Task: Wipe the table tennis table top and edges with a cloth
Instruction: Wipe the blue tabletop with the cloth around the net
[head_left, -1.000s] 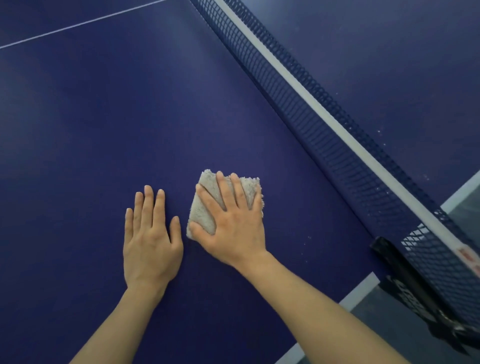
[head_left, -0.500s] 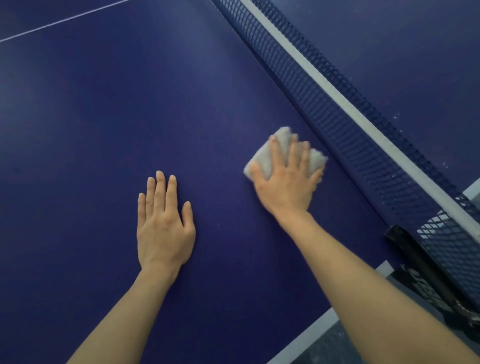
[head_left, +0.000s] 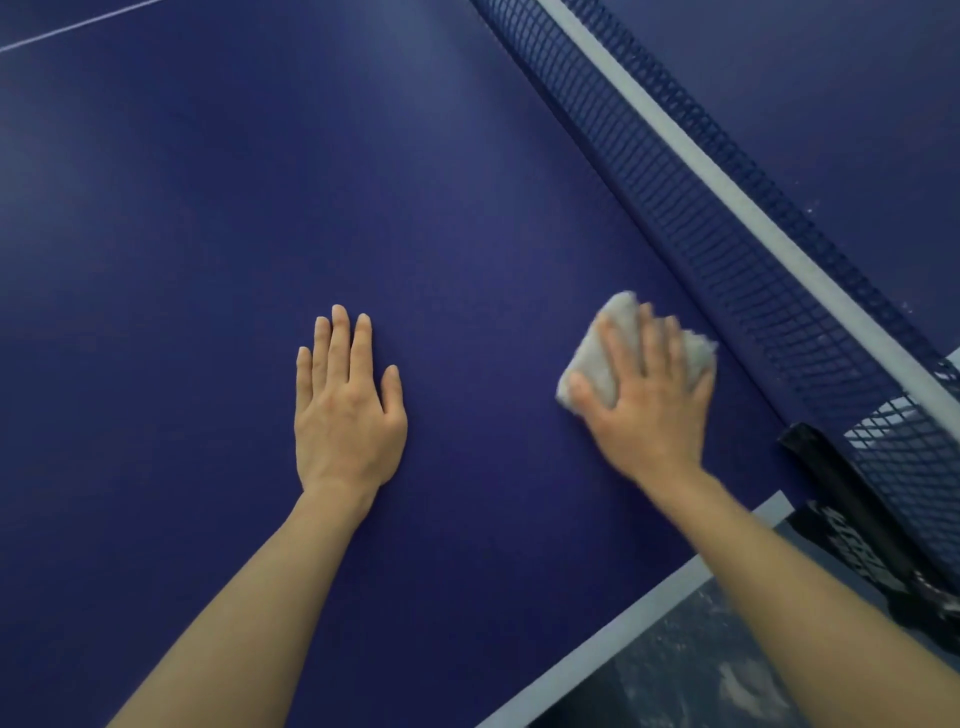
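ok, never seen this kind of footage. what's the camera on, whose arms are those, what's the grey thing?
No machine here: these are a person's two bare arms, filmed by a wide-angle camera worn on their head, looking forward and down. The blue surface is a table tennis table; its net runs diagonally at upper right, with a black clamp at the table's edge. The left hand lies flat on the table, fingers straight, holding nothing. The right hand presses a folded grey cloth onto the table close to the net. That hand looks blurred, which suggests wiping motion. The white strip at lower right marks the table's edge.
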